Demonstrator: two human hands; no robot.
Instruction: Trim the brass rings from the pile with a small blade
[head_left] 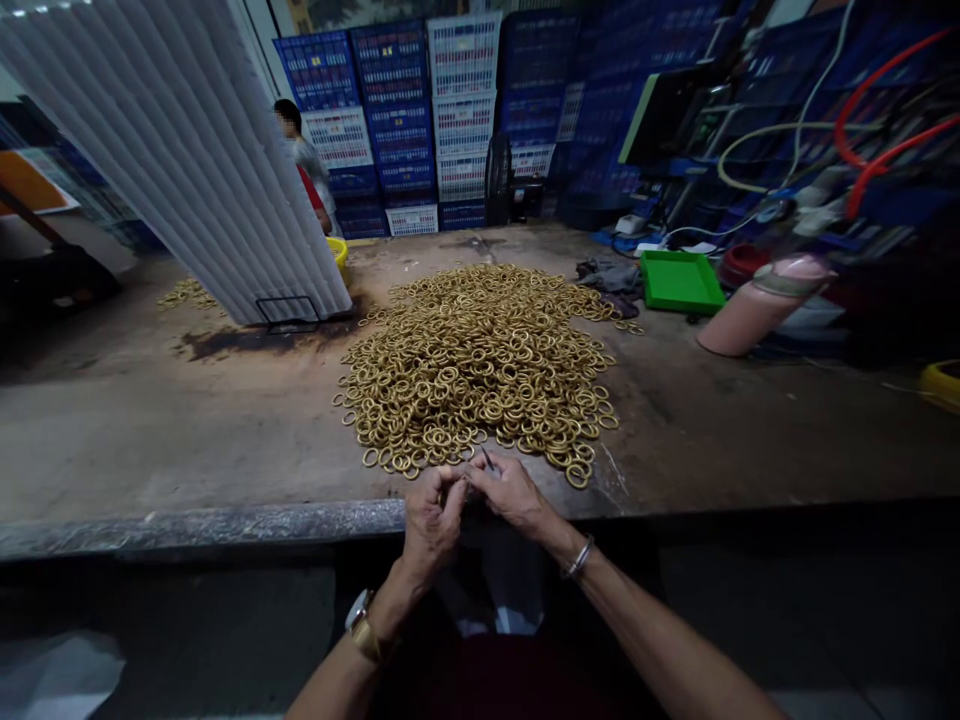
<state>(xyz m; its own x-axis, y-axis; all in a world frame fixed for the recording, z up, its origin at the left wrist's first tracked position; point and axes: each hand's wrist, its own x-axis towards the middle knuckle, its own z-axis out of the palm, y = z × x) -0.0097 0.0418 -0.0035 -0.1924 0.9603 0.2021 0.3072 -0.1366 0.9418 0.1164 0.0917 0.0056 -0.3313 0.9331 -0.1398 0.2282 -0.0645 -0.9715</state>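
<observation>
A large heap of brass rings [480, 365] lies on the worn workbench [187, 430] in front of me. Both my hands meet at the bench's near edge, just below the heap. My left hand [433, 520] is closed, fingers curled against the right hand; what it grips is hidden. My right hand [510, 492] is closed in a pinch on a thin dark rod-like tool [488, 460] that sticks up toward the rings. A watch sits on my left wrist, a bracelet on my right.
A tall white ribbed panel [187, 150] stands at the back left, with a small pile of rings [184, 293] beside it. A green tray [679, 281], a pink cylinder [757, 305], hoses and stacked blue crates [405, 120] line the back. Another person [304, 160] stands far behind.
</observation>
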